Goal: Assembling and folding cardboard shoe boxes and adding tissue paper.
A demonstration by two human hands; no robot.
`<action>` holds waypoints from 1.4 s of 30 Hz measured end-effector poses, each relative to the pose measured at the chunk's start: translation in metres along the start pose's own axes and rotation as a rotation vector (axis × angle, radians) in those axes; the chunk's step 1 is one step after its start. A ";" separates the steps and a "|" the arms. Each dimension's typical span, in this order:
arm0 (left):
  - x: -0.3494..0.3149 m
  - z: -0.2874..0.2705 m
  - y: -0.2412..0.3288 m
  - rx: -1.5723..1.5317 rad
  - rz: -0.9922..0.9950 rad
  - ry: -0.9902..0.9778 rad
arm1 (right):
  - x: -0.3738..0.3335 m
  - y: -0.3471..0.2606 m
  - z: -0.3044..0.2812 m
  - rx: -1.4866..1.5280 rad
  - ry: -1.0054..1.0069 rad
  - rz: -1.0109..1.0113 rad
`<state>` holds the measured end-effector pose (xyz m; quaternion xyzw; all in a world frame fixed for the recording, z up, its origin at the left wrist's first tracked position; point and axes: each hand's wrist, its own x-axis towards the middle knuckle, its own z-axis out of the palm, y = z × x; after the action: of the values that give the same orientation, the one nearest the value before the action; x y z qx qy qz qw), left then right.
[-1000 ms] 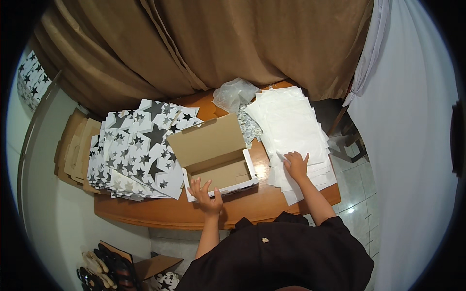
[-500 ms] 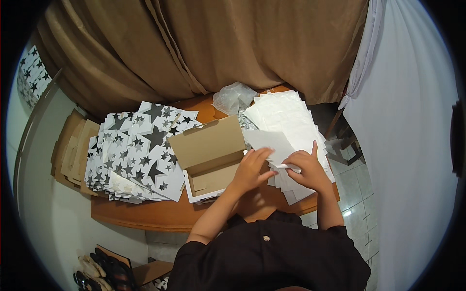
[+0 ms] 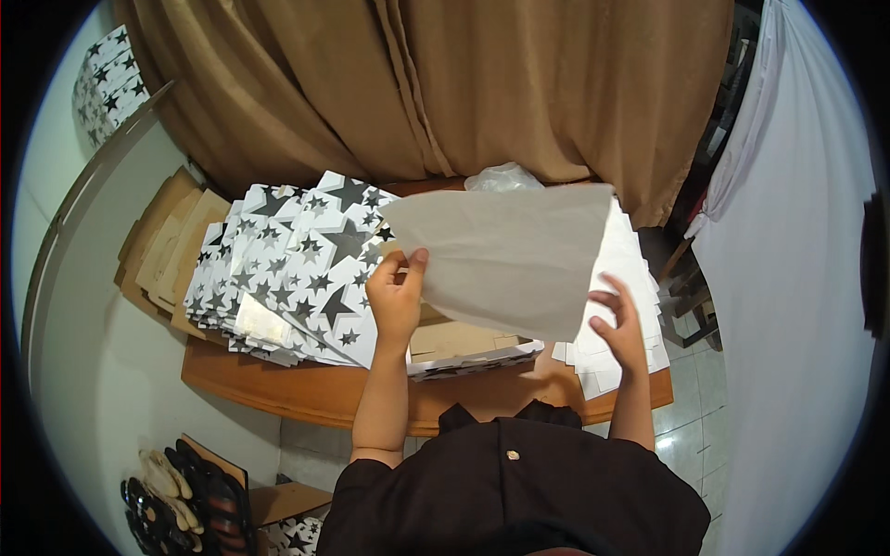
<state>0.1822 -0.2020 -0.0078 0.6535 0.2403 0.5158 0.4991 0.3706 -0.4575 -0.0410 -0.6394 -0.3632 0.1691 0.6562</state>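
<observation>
A broad sheet of thin whitish paper (image 3: 501, 255) is spread out above the open box, shaded on the side I see. My left hand (image 3: 397, 295) pinches it at its left edge between thumb and fingers. Beside the sheet's lower right edge, my right hand (image 3: 619, 320) has its fingers apart and curved, with nothing visible in them. Partly hidden beneath the sheet, the star-printed cardboard box (image 3: 468, 345) shows its brown inside and front wall. A stack of white paper sheets (image 3: 640, 320) lies under and beyond my right hand.
Star-printed flattened boxes (image 3: 320, 250) are piled on the wooden table (image 3: 306, 394) at left, beside brown cardboard pieces (image 3: 171, 250). A clear plastic bag (image 3: 505, 176) sits at the back by the brown curtain (image 3: 547, 83). Shoes (image 3: 185, 500) stand at lower left.
A sheet has been lifted off the right side and opened out over the box. My left hand has moved left and up with it; my right hand has opened and shifted right.
</observation>
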 end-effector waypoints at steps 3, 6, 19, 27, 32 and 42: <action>0.010 -0.015 -0.002 0.045 -0.039 0.028 | 0.005 0.027 0.023 -0.044 -0.170 0.081; 0.019 -0.030 -0.019 0.074 -0.058 0.034 | 0.007 0.047 0.042 0.001 -0.200 0.141; 0.032 -0.048 -0.108 0.206 -0.206 -0.103 | -0.011 0.094 0.083 -0.033 -0.085 0.354; 0.009 -0.037 -0.129 0.688 0.134 0.084 | -0.023 0.123 0.105 -0.702 0.124 0.112; -0.031 -0.026 -0.116 0.621 0.387 -0.597 | -0.023 0.127 0.108 -0.964 0.151 0.091; -0.069 -0.003 -0.139 0.931 0.495 -1.223 | -0.023 0.137 0.098 -0.995 0.271 0.107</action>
<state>0.1833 -0.2044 -0.1628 0.9952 -0.0369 0.0098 0.0901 0.3204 -0.3854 -0.1867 -0.9079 -0.2784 -0.0750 0.3042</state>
